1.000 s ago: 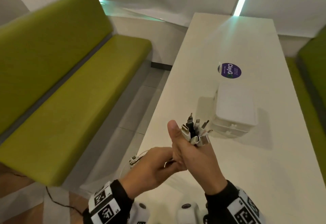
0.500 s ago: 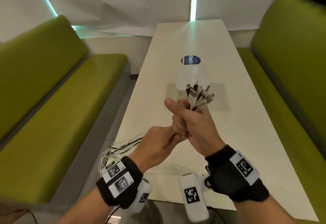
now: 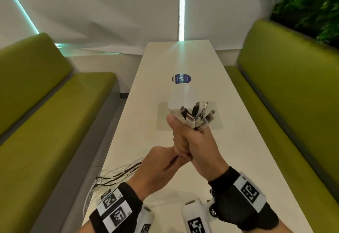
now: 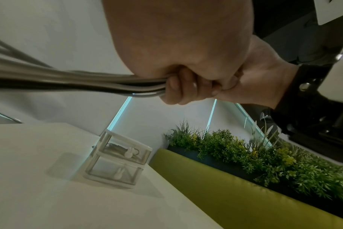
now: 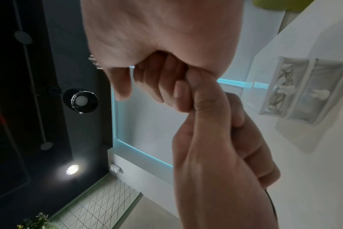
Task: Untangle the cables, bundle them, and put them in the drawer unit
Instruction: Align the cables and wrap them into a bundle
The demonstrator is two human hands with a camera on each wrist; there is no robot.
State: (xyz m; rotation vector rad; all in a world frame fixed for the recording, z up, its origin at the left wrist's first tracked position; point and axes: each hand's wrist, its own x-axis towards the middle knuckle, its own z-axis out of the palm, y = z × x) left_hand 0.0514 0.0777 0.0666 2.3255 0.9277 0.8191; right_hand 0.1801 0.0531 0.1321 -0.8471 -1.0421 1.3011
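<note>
Cables (image 3: pixel 197 117) stood gathered in the right hand (image 3: pixel 194 144), plug ends fanned out above the fist, over the table (image 3: pixel 247 159) and on the near side of the drawer unit (image 3: pixel 181 97). The right hand was clenched round the bunch just below the plugs. The left hand (image 3: pixel 156 170) sat directly beneath it, touching it, fingers curled round the same strands; in the left wrist view the cables ran out of that fist as one flat band. From there the loose tails (image 3: pixel 113 176) trailed off the near left edge of the table, away from the unit.

I judged the step in hand to be the gathering: ends aligned, lengths not yet coiled. The next move would call for drawing the slack up through the left fist and winding it, without letting the plugs slip out of line. Snags in the hanging tails looked the likeliest trouble.

The unit stood on the table, both drawers closed as far as I could tell. The upper drawer (image 4: pixel 125 152) already held a coiled cable behind its clear front. The lower drawer (image 4: pixel 116 173) looked empty, though I could not see all of it.
</note>
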